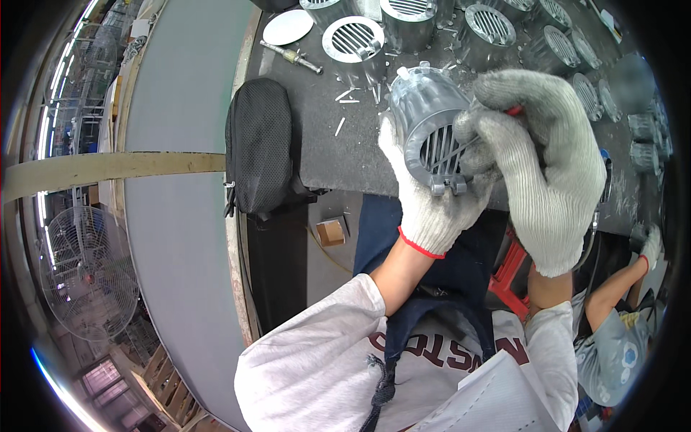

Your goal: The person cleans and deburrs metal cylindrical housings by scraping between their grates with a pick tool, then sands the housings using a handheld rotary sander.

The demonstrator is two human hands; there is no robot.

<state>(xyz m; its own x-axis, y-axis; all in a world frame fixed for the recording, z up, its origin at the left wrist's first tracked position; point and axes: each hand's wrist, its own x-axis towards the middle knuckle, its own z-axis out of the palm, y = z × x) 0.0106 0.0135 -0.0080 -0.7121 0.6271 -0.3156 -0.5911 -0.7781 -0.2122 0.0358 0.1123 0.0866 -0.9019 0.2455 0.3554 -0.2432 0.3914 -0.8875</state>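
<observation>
My left hand (437, 212), in a white knit glove with a red cuff edge, cradles a grey cylindrical housing (430, 97) from below and the side. The housing is tilted so its round end with a slotted grille faces me, and a small hinge-like lug sits at the rim. In my gloved right hand (551, 155) is a thin metal tool (456, 153), with a bit of red showing between the fingers. Its slim shaft reaches across the grille opening. The curled fingers hide most of its handle, so its exact kind does not show.
Several similar grilled housings (353, 39) stand along the bench's far side. A white disc (288, 27), a brass-coloured fitting (291, 56), white scraps (340, 127) and a black mesh bag (260, 144) lie left. Another person (612, 349) works at the right; a red stool (509, 277) stands below.
</observation>
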